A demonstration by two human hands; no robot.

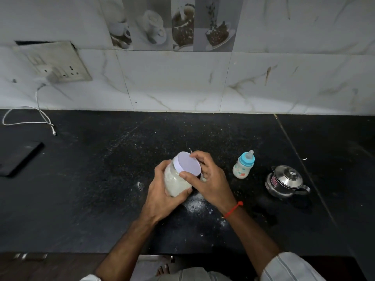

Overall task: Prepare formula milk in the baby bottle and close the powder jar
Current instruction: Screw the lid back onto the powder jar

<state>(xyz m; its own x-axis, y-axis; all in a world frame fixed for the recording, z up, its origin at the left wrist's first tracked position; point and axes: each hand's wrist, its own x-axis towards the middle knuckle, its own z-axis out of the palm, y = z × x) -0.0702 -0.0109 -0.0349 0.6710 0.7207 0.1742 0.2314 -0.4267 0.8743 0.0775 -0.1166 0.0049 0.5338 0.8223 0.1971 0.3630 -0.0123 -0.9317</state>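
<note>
I see one powder jar (176, 182), clear-walled with pale powder inside, held tilted above the middle of the black tabletop (101, 199). Its lower part is hidden behind my left palm, and I cannot tell whether its base touches the tabletop. One white lid (187, 164) sits on its mouth; whether it is screwed fully home I cannot make out.

My left hand (162, 196) wraps the jar body, fingers curled round the far side, thumb across the near side. My right hand (208, 179) pinches the lid rim, thumb on the near edge, fingers (197, 157) curved over the far edge. A red thread (233, 209) circles the right wrist.

One baby bottle (244, 164) stands upright to the right of the hands, apart from them, blue collar and teat on, whitish liquid inside. Further right is one small steel pot (285, 182) with its lid on and handle pointing right.

Spilled white powder (195, 205) flecks the tabletop beneath and in front of the hands; part is covered by my right forearm.

Far left: one dark flat phone-like slab (19, 157), cut off by the frame edge, and one white cable (40, 114) running up to a wall socket plate (56, 63).
</note>
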